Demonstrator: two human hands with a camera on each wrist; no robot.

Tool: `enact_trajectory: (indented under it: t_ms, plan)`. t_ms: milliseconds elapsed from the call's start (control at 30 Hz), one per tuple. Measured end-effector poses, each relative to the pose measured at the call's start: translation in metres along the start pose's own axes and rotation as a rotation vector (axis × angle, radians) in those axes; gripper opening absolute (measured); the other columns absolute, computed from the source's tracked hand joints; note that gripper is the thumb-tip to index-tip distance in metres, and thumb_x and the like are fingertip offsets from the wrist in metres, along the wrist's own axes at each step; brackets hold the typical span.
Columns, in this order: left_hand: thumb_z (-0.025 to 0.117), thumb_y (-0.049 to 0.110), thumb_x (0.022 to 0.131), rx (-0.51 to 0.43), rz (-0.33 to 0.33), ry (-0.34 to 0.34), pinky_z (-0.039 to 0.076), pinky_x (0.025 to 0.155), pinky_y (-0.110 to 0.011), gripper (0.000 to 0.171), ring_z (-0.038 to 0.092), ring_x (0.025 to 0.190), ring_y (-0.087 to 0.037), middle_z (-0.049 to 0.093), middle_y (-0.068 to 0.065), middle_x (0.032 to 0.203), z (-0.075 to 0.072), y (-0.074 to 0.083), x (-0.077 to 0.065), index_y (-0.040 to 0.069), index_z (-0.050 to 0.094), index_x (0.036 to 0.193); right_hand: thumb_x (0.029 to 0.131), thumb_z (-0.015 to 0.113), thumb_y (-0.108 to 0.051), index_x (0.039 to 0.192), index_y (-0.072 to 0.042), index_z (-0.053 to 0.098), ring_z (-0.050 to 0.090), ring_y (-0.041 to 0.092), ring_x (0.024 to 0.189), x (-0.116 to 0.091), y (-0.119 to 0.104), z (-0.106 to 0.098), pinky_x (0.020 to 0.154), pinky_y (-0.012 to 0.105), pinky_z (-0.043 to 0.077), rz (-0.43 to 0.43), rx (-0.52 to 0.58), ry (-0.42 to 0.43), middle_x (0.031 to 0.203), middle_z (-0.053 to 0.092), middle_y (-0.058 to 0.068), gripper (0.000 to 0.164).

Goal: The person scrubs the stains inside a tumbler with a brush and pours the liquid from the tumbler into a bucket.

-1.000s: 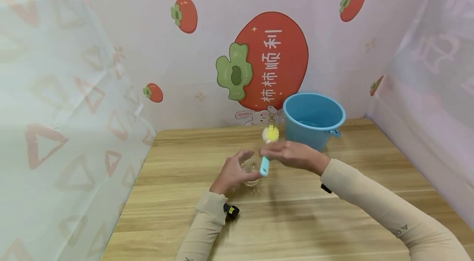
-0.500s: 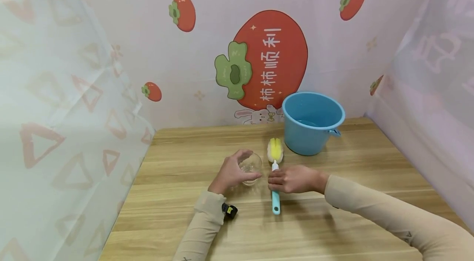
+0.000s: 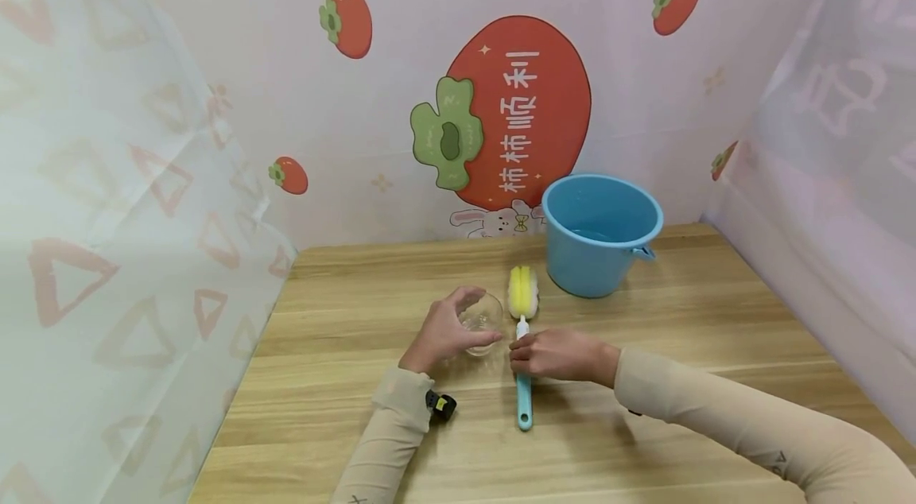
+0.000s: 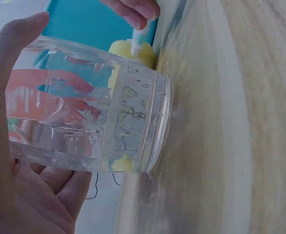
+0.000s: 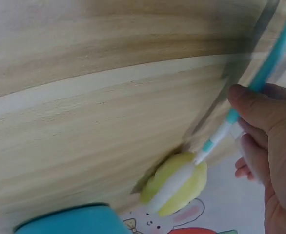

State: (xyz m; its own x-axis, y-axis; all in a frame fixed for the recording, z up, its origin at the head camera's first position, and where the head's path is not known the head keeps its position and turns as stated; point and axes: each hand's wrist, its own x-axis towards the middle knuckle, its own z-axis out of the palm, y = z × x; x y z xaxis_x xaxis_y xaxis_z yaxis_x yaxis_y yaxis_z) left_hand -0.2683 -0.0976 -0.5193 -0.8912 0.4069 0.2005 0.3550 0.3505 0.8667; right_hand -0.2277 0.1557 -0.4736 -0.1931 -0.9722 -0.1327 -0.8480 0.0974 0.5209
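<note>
My left hand [image 3: 436, 335] curls round a clear glass cup [image 3: 485, 319], which stands upright on the wooden table. In the left wrist view, water drops and wet streaks show on the cup's wall [image 4: 89, 112]. Just to the right, my right hand [image 3: 561, 354] grips a cup brush by its blue-and-white handle [image 3: 525, 401]. The brush's yellow-and-white sponge head [image 3: 523, 293] points toward the back of the table. In the right wrist view, the thumb and fingers pinch the handle, and the sponge head [image 5: 177, 183] lies at or close over the wood.
A blue bucket [image 3: 583, 265] stands at the back of the table, right of the brush head, with some water inside. Behind the table hangs a white sheet [image 3: 372, 114] printed with persimmons. More printed sheeting [image 3: 143, 265] closes off the left side.
My right hand has brought the brush down from over the cup to the table on the cup's right, its handle swinging toward me. The left hand has stayed round the cup.
</note>
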Motion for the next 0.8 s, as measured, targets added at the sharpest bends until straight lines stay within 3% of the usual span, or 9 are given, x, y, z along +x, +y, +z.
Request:
enact_trajectory:
  t_ms: [167, 300, 533, 633, 800]
  plan:
    - [0.096, 0.046, 0.075, -0.01, 0.002, 0.003, 0.046, 0.117, -0.052, 0.091, 0.057, 0.143, -0.034, 0.06, -0.018, 0.152, 0.0, -0.001, 0.0, 0.01, 0.055, 0.148, 0.098, 0.072, -0.013, 0.118, -0.016, 0.073, 0.073, 0.013, 0.116, -0.002, -0.003, -0.004, 0.094, 0.025, 0.06, 0.088, 0.095, 0.024, 0.123, 0.077, -0.002, 0.021]
    - [0.097, 0.043, 0.075, -0.012, 0.002, 0.001, 0.045, 0.118, -0.054, 0.091, 0.056, 0.144, -0.034, 0.06, -0.017, 0.152, 0.0, -0.001, 0.0, 0.01, 0.055, 0.148, 0.096, 0.076, -0.016, 0.122, -0.009, 0.073, 0.075, 0.02, 0.113, -0.012, 0.003, -0.011, 0.088, 0.029, 0.062, 0.233, 0.247, 0.085, 0.125, 0.077, 0.006, 0.027]
    - [0.097, 0.04, 0.075, 0.014, -0.01, 0.009, 0.046, 0.118, -0.054, 0.089, 0.056, 0.144, -0.032, 0.061, -0.014, 0.152, -0.001, 0.003, 0.0, 0.012, 0.056, 0.148, 0.091, 0.084, -0.024, 0.132, -0.001, 0.07, 0.078, 0.03, 0.104, -0.048, 0.046, -0.045, 0.086, 0.041, 0.064, 0.594, 0.466, 0.278, 0.131, 0.074, 0.018, 0.049]
    - [0.097, 0.039, 0.075, 0.014, -0.021, 0.011, 0.045, 0.118, -0.053, 0.088, 0.056, 0.145, -0.032, 0.06, -0.015, 0.152, -0.001, 0.004, -0.001, 0.013, 0.056, 0.148, 0.092, 0.083, -0.024, 0.137, 0.003, 0.064, 0.075, 0.041, 0.113, -0.068, 0.071, -0.059, 0.093, 0.054, 0.061, 0.753, 0.533, 0.342, 0.136, 0.07, 0.025, 0.056]
    - [0.097, 0.033, 0.076, 0.02, -0.032, 0.012, 0.045, 0.118, -0.053, 0.084, 0.056, 0.144, -0.033, 0.06, -0.015, 0.152, 0.001, 0.004, -0.003, 0.015, 0.055, 0.148, 0.098, 0.074, -0.037, 0.153, 0.005, 0.046, 0.057, 0.055, 0.134, -0.106, 0.11, -0.072, 0.105, 0.069, 0.049, 1.03, 0.646, 0.255, 0.153, 0.052, 0.034, 0.074]
